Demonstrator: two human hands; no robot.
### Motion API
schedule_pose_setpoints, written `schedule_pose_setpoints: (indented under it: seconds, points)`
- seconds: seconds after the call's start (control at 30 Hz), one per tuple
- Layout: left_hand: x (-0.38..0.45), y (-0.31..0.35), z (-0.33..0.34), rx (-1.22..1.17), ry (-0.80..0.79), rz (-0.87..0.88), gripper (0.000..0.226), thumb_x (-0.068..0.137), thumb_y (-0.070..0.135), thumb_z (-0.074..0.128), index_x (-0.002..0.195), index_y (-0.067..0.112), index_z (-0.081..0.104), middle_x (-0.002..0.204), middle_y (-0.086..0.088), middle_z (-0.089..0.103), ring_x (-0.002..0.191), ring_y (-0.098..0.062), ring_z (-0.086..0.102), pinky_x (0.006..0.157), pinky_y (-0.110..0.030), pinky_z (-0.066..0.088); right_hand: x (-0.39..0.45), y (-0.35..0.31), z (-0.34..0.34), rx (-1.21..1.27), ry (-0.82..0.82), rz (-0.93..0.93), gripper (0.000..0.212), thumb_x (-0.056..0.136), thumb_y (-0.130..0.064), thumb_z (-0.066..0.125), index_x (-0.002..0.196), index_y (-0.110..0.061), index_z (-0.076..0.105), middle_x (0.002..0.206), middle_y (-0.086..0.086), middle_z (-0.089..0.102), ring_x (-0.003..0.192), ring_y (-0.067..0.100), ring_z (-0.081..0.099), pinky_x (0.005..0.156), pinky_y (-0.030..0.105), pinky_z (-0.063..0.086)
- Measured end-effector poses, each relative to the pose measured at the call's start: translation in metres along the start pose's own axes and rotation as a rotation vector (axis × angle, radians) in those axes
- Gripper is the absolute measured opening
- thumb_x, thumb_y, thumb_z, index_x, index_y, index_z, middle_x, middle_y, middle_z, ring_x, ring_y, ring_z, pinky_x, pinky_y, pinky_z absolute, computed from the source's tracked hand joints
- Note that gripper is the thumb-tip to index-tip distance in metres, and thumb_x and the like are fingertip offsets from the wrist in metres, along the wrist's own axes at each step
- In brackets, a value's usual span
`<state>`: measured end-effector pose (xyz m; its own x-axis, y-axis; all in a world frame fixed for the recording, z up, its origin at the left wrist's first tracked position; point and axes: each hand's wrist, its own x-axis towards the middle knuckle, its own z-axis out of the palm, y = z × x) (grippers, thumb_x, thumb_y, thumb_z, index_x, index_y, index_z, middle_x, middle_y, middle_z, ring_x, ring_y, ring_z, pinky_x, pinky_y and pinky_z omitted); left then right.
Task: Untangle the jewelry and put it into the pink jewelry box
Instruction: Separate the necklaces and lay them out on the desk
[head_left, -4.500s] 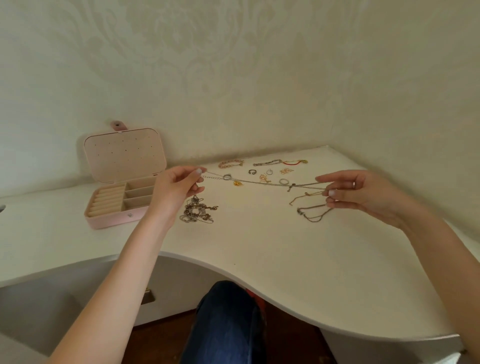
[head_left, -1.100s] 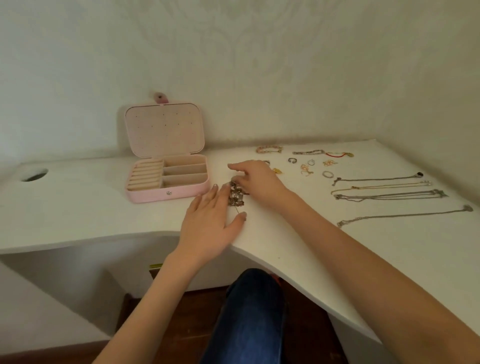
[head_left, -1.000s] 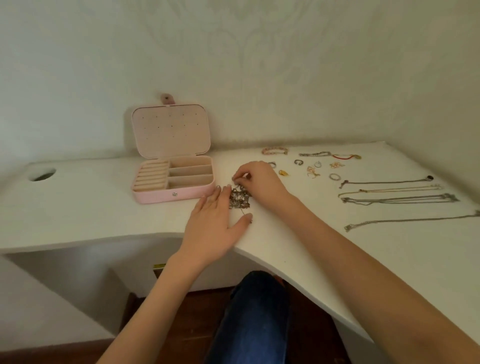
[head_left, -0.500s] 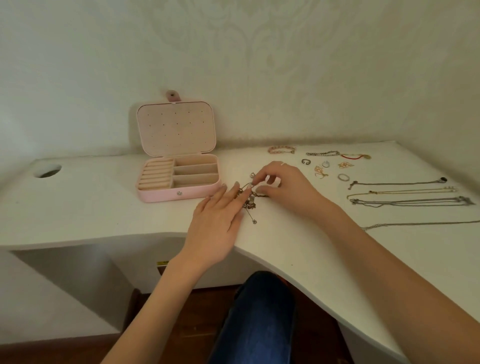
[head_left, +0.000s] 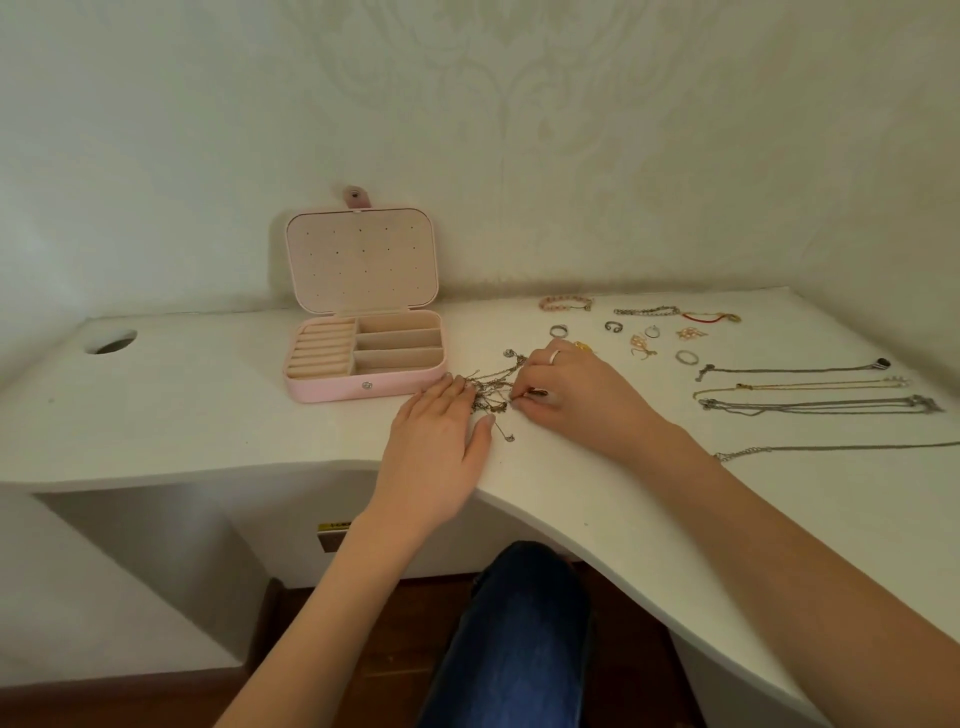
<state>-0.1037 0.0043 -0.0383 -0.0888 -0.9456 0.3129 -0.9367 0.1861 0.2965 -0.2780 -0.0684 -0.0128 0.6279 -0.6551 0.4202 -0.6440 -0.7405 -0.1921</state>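
Round hole (head_left: 110, 343) cut through the white worktop (head_left: 208, 410) at far left. Right of it, bare surface runs to the pink jewelry box (head_left: 363, 358). Box stands open, lid upright toward the wall, small holes dotted across the lid lining. Inside: ribbed ring rolls on the left, three long compartments stacked on the right. No jewelry visible in any of them.

Just right of the box's front corner lies the tangle of chains (head_left: 491, 389), on the worktop, near the curved front edge. Left hand (head_left: 436, 441) lies flat, fingers straight and close together, tips pressing the left side of the tangle. Right hand (head_left: 566, 389) pinches a strand at the tangle's right side, thumb and forefinger curled on it; a ring shows on one finger. Part of the tangle is hidden under both hands; single chains inside it cannot be told apart. One loose end trails toward the front edge.

Behind the right hand, near the wall: bracelets (head_left: 566, 303) in a row, then small rings and earrings (head_left: 644, 345), too small to make out in detail. Far right, four necklaces (head_left: 810, 405) are laid out straight, well apart from the tangle; the nearest one is cut off by the frame's right edge.

Worktop front edge curves inward; below it, a knee in blue jeans (head_left: 519, 623).
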Motion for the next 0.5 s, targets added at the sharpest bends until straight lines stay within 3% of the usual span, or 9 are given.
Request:
schedule_pose_setpoints:
  seconds: [0.17, 0.33, 0.5]
  points:
    - [0.001, -0.001, 0.004, 0.011, 0.021, -0.009, 0.066, 0.09, 0.045, 0.019, 0.139, 0.006, 0.041, 0.146, -0.01, 0.04, 0.14, -0.019, 0.029, 0.115, -0.028, 0.014, -0.019, 0.002, -0.011, 0.092, -0.051, 0.117, 0.018, 0.088, -0.036, 0.063, 0.098, -0.026, 0.074, 0.101, -0.012, 0.065, 0.101, 0.012, 0.048, 0.089, 0.029, 0.042]
    - [0.0, 0.001, 0.007, 0.034, 0.056, 0.003, 0.072, 0.088, 0.047, 0.012, 0.138, 0.005, 0.043, 0.145, -0.012, 0.042, 0.139, -0.022, 0.031, 0.114, -0.027, 0.013, -0.046, 0.0, -0.027, 0.018, -0.055, 0.105, 0.019, 0.086, -0.033, 0.065, 0.101, -0.025, 0.074, 0.1, -0.009, 0.066, 0.1, 0.01, 0.05, 0.08, 0.017, 0.035]
    - [-0.001, 0.007, 0.004, 0.015, 0.057, -0.016, 0.053, 0.096, 0.034, 0.031, 0.139, 0.004, 0.039, 0.145, -0.012, 0.039, 0.138, -0.023, 0.028, 0.113, -0.032, 0.02, -0.059, -0.003, -0.031, 0.155, -0.058, 0.283, 0.012, 0.084, -0.034, 0.067, 0.091, -0.024, 0.071, 0.092, -0.014, 0.064, 0.09, 0.002, 0.05, 0.079, 0.018, 0.039]
